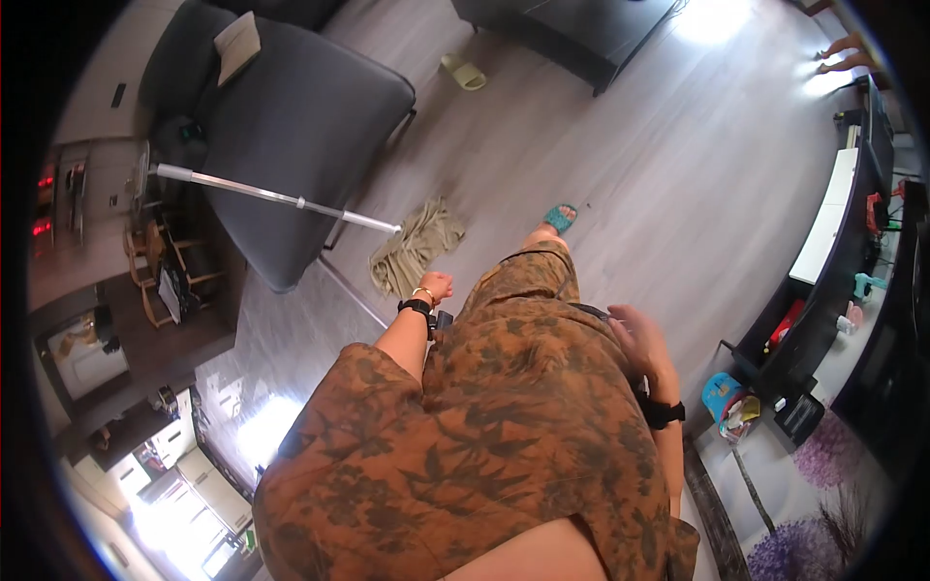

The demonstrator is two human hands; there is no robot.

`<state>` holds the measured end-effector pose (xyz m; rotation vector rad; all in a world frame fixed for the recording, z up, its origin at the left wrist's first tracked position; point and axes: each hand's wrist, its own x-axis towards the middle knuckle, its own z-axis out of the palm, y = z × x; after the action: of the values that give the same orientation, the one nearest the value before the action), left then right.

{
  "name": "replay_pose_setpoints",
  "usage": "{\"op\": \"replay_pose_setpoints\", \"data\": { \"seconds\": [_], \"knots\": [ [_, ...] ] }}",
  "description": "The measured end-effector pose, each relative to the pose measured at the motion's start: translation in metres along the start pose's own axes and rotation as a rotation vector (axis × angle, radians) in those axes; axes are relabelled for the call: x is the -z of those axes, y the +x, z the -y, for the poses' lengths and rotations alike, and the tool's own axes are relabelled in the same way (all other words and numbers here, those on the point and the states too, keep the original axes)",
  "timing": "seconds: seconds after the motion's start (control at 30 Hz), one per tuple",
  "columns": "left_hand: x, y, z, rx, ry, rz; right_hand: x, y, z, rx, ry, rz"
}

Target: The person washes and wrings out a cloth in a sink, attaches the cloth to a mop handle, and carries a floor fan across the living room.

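My left hand (438, 285), with a bracelet and a black watch on the wrist, is curled into a fist beside my trousers; nothing shows in it. Just beyond it a crumpled khaki cloth (417, 250) lies on the floor. The white end of a silver telescopic pole (276, 197) meets this cloth, and the pole slants across the grey sofa seat, apart from my hand. Slightly smeared, my right hand (636, 339) is at my other side, its fingers loosely stretched near my shorts and holding nothing I can see. One foot wears a green slipper (560, 218).
A grey sofa (300, 97) stands at the left, a dark low table (572, 39) at the top. One yellow-green slipper (463, 72) lies between them. Along the right runs a long black-and-white cabinet (823, 223), with a blue bucket (722, 397) near its end.
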<state>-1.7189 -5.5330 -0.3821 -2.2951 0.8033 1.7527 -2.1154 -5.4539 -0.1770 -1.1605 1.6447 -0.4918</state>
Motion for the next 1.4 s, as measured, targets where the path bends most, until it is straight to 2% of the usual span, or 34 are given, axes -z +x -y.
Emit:
{"op": "replay_pose_setpoints", "data": {
  "seconds": [0.13,0.23,0.4,0.5,0.67,0.77,0.9,1.0,1.03,1.1,1.17,1.2,1.27,1.33,1.4],
  "knots": [
    [0.018,0.01,-0.108,-0.171,-0.13,-0.052,0.05,0.061,0.035,-0.008,0.035,-0.041],
    [0.023,0.041,-0.19,-0.445,-0.152,-0.057,0.087,0.107,0.054,0.037,0.07,-0.1],
    [0.011,0.025,-0.319,-0.675,0.015,-0.135,0.15,0.151,0.072,0.038,0.143,-0.143],
    [-0.016,0.001,-0.389,-0.636,-0.17,-0.017,0.193,0.174,0.052,0.008,0.217,-0.198],
    [-0.078,-0.028,-0.512,-0.613,-0.244,0.068,0.292,0.215,-0.001,-0.075,0.358,-0.259],
    [-0.115,-0.043,-0.575,-0.641,-0.255,0.09,0.364,0.252,-0.008,-0.032,0.261,-0.272],
    [-0.151,-0.034,-0.616,-0.657,-0.226,0.039,0.451,0.294,0.002,0.03,0.241,-0.237],
    [-0.166,-0.018,-0.616,-0.69,-0.079,-0.138,0.497,0.335,0.002,0.12,0.193,-0.207],
    [-0.172,-0.005,-0.606,-0.758,-0.051,-0.293,0.511,0.347,0.001,0.146,0.164,-0.195],
    [-0.177,0.016,-0.579,-0.744,0.055,-0.399,0.533,0.366,0.017,0.181,0.065,-0.157],
    [-0.182,0.006,-0.56,-0.485,-0.117,-0.283,0.549,0.389,0.034,0.224,0.011,-0.109],
    [-0.185,0.016,-0.541,-0.452,-0.089,-0.29,0.556,0.403,0.036,0.245,0.014,-0.093],
    [-0.186,-0.006,-0.541,-0.107,0.024,-0.183,0.566,0.43,0.039,0.271,0.026,-0.068],
    [-0.188,-0.003,-0.539,0.097,-0.049,-0.117,0.577,0.456,0.054,0.308,0.024,-0.048],
    [-0.19,0.002,-0.558,0.178,-0.13,-0.169,0.591,0.483,0.073,0.329,0.028,-0.033]
  ]
}}
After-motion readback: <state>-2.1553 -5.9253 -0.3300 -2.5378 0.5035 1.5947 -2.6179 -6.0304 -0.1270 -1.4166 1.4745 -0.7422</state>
